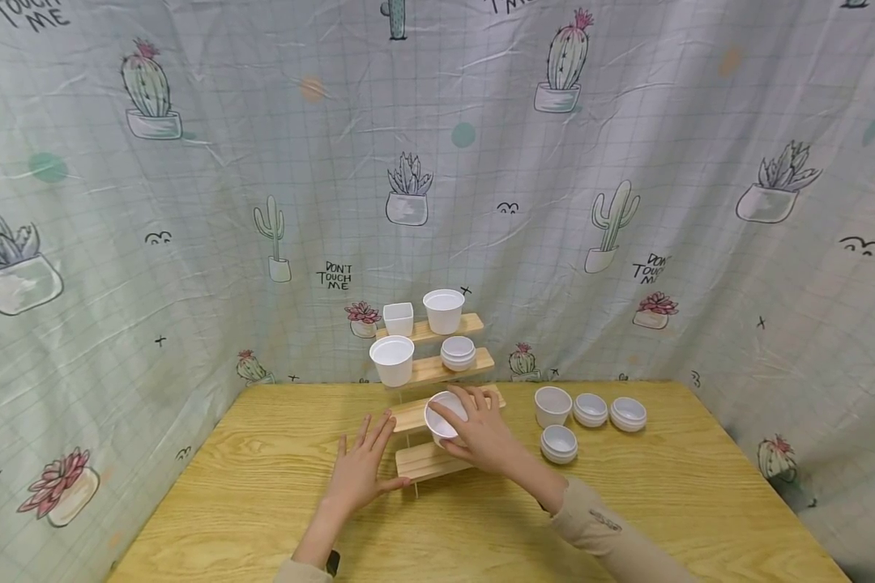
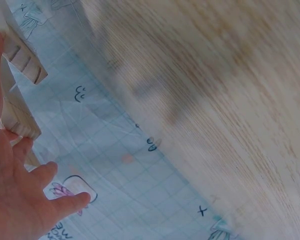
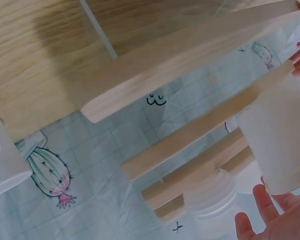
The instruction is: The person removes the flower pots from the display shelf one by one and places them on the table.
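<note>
My right hand (image 1: 484, 433) grips a round white flowerpot (image 1: 437, 414) by its rim, thumb and fingers curled over it. This pot is at the second-lowest step of a tiered wooden stand (image 1: 419, 464); whether its base rests there I cannot tell. In the right wrist view the pot (image 3: 277, 135) appears in front of the steps. My left hand (image 1: 357, 474) touches the left ends of the lower steps with fingers spread and fairly straight. Higher up stand a square white pot (image 1: 398, 320), two tall round pots (image 1: 444, 312) and a low ridged pot (image 1: 458, 354).
Right of the stand, on the wooden table (image 1: 262, 502), are a tall white pot (image 1: 552, 406) and three low ridged pots (image 1: 558, 444), grouped close together. A curtain (image 1: 467, 186) printed with cacti hangs behind the table and along its sides.
</note>
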The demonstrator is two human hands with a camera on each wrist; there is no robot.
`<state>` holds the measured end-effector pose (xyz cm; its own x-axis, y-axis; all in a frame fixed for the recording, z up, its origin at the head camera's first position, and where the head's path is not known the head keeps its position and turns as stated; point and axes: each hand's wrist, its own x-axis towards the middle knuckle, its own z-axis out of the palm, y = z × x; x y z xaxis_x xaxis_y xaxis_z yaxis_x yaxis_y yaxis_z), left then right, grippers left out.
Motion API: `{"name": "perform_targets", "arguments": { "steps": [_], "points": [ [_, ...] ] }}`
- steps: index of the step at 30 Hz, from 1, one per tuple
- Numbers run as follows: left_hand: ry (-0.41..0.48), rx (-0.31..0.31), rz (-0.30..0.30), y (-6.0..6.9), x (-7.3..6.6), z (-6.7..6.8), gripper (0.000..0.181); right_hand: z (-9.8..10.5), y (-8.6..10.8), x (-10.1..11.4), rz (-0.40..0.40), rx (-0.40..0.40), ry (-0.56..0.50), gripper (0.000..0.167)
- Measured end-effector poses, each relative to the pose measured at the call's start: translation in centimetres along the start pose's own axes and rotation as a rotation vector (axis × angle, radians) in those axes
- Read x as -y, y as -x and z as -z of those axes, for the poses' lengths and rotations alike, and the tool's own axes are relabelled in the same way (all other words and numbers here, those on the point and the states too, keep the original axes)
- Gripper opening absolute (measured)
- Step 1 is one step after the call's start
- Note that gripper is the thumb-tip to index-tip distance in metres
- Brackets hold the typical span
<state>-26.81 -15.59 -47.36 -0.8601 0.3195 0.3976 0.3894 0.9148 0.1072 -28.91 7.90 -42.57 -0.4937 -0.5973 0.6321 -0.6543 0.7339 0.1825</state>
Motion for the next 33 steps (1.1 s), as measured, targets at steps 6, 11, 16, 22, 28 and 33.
{"name": "perform_targets", "arguments": {
  "steps": [6, 11, 16, 22, 28, 33],
  "points": [
    [-0.003, -0.004, -0.001, 0.0, 0.0, 0.0, 0.097, -0.1, 1.2, -0.6, 0.001, -0.020, 0.004, 0.056],
    [0.003, 0.001, 0.003, -0.1, 0.0, 0.0, 0.097, -0.2, 2.4, -1.2, -0.013, -0.013, 0.003, 0.057],
    [0.016, 0.013, 0.011, 0.0, 0.1, -0.1, 0.098, 0.0, 3.4, -1.7, -0.020, 0.002, -0.005, 0.056],
    [0.020, 0.020, 0.012, 0.0, 0.2, -0.3, 0.098, 0.4, 4.5, -2.3, -0.057, 0.019, -0.020, 0.057],
    [0.021, 0.023, 0.012, -0.1, 0.2, -0.3, 0.097, 0.7, 5.8, -3.1, -0.067, -0.016, 0.015, 0.059],
    [0.020, 0.019, 0.009, 0.0, 0.1, -0.2, 0.097, 1.1, 6.9, -3.5, -0.072, -0.039, 0.006, 0.060]
  ]
}}
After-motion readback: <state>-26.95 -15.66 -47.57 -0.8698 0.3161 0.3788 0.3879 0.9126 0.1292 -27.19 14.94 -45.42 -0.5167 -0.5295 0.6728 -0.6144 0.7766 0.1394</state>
